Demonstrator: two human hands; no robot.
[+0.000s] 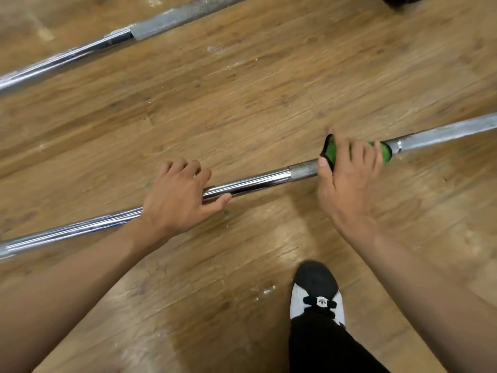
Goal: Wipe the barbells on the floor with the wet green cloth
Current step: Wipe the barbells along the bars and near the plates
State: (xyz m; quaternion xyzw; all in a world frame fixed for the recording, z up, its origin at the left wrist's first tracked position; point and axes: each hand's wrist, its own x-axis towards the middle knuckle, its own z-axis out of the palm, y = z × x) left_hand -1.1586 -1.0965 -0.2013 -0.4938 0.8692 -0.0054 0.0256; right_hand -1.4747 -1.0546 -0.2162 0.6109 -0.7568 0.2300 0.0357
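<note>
Cloth [330,152], green with a dark edge, was wrapped round the nearer barbell [250,183], just right of a knurled band on the shaft. The right hand [347,179] gripped the cloth, fingers curled over it and the bar, thumb on its left edge. The left hand [177,195] clasped the polished chrome shaft further left, fingers over the top, thumb along the near side. This barbell lay slantwise on the wooden floor [242,103]. A second barbell [80,51] lay well apart, further away. A black-and-white shoe [317,294] stood near the first.
</note>
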